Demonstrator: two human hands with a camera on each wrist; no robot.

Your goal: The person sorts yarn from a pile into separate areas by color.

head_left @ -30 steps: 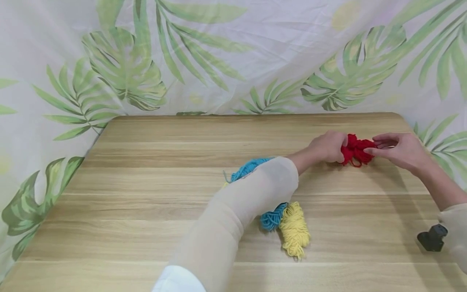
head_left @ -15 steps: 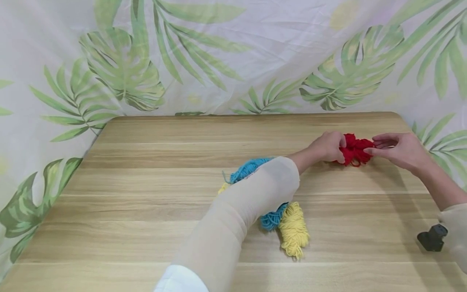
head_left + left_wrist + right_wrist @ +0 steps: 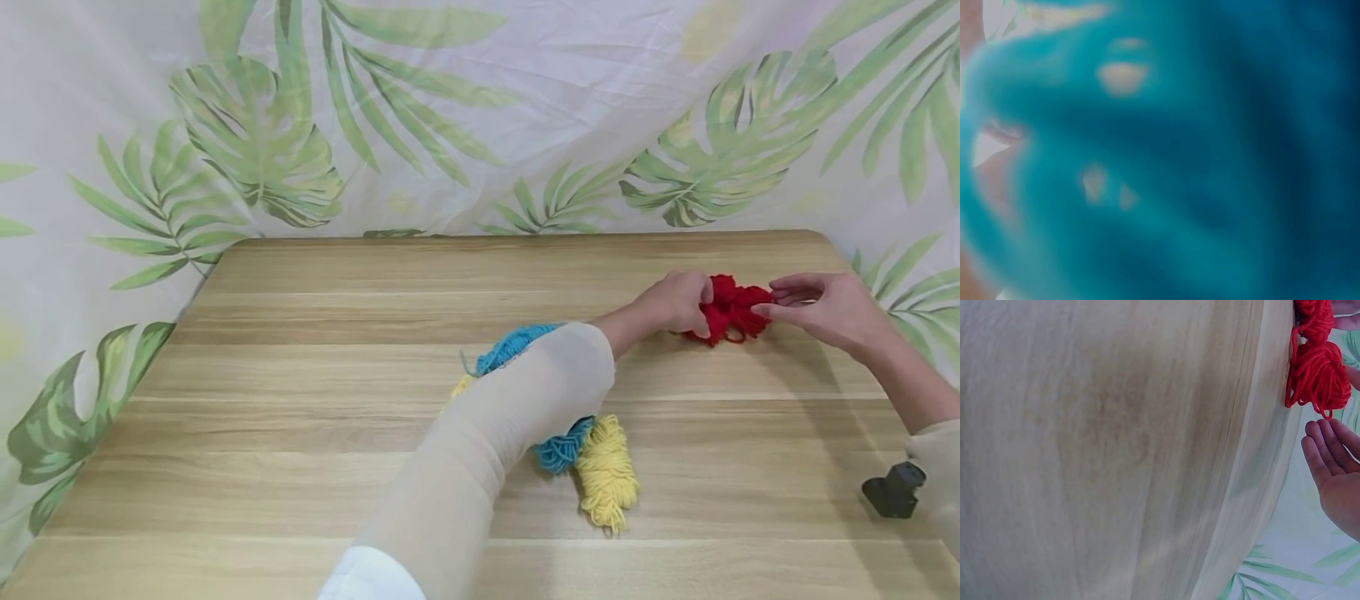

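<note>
My left hand [image 3: 684,300] grips the left end of a skein of red yarn [image 3: 733,310] near the table's far right, covering that end. At its other end is my right hand [image 3: 828,310], thumb tip against the strands and fingers loosely extended. In the right wrist view the right hand [image 3: 1338,472] shows its straight fingers right at the end of the red yarn [image 3: 1319,375], whose loose loops hang toward them. Blurred blue yarn [image 3: 1166,150] fills most of the left wrist view and hides the left hand's work there.
Under my left forearm lie blue yarn [image 3: 517,346] and yellow yarn [image 3: 607,475], partly hidden by the sleeve [image 3: 480,450]. A small black device [image 3: 896,490] is by the right sleeve. Behind the wooden table [image 3: 262,417] hangs a leaf-print cloth [image 3: 450,108].
Both hands stay almost in place at the red yarn. Its left part sags slightly lower below the left hand than a second ago.
</note>
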